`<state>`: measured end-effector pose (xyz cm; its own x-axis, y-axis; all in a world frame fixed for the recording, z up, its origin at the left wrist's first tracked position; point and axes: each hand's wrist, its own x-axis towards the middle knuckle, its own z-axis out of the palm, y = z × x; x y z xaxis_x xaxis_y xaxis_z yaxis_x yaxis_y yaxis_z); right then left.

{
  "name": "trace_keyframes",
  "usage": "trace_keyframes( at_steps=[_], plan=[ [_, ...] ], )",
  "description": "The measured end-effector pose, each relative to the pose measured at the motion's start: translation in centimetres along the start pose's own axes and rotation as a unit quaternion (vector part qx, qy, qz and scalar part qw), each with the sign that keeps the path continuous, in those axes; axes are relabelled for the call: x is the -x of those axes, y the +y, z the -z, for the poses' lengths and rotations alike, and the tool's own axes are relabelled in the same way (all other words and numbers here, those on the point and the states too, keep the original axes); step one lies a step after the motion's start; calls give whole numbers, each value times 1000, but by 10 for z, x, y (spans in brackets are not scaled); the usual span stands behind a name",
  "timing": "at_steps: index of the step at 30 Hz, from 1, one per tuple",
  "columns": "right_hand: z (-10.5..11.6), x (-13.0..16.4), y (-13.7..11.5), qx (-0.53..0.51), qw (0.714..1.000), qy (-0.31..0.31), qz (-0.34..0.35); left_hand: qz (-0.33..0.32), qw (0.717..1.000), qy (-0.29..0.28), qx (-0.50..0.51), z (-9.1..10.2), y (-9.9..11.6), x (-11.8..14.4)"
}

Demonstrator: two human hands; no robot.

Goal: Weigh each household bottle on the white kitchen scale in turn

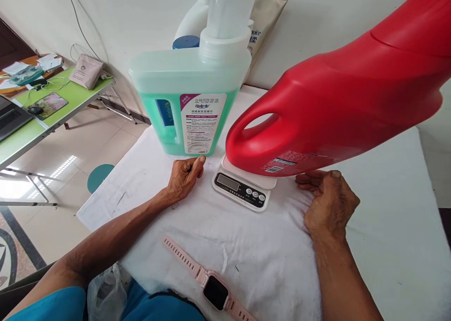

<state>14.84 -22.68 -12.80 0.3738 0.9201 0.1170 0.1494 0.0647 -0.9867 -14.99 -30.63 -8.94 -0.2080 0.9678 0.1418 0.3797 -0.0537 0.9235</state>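
Note:
A big red jug (334,105) lies on its side across a small white kitchen scale (243,189), handle end towards me. The scale's display looks blank. My left hand (183,180) rests on the white cloth (246,236) left of the scale, fingers curled under and thumb pointing at the base of a translucent jug of green liquid (183,95). It holds nothing. My right hand (329,203) lies flat on the cloth right of the scale, fingertips just under the red jug's lower side. Whether they touch it I cannot tell.
A pink smartwatch (214,290) lies on the cloth near me. Behind the green jug stand a white bottle (192,22) and a gold pouch (268,20) against the wall. A cluttered green folding table (52,114) stands left, a teal stool (99,175) below, and a plastic bag (105,293) by my lap.

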Motion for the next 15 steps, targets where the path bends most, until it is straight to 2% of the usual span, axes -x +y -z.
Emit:
trace_keyframes(
  at_steps=[5, 9, 11, 15],
  plan=[
    [-2, 0, -4, -33, 999, 2, -9, -6, 1000, 22, 5, 1, -4, 1],
    [2, -2, -21, -72, 997, -14, 1, -43, 997, 55, -26, 3, 3, 4],
    [4, -6, -34, -89, 994, -52, 35, -84, 995, 47, -34, 3, 12, 4],
    [-5, -19, -62, -106, 973, -163, 125, -145, 988, -25, -44, -5, 30, 1]
  ],
)
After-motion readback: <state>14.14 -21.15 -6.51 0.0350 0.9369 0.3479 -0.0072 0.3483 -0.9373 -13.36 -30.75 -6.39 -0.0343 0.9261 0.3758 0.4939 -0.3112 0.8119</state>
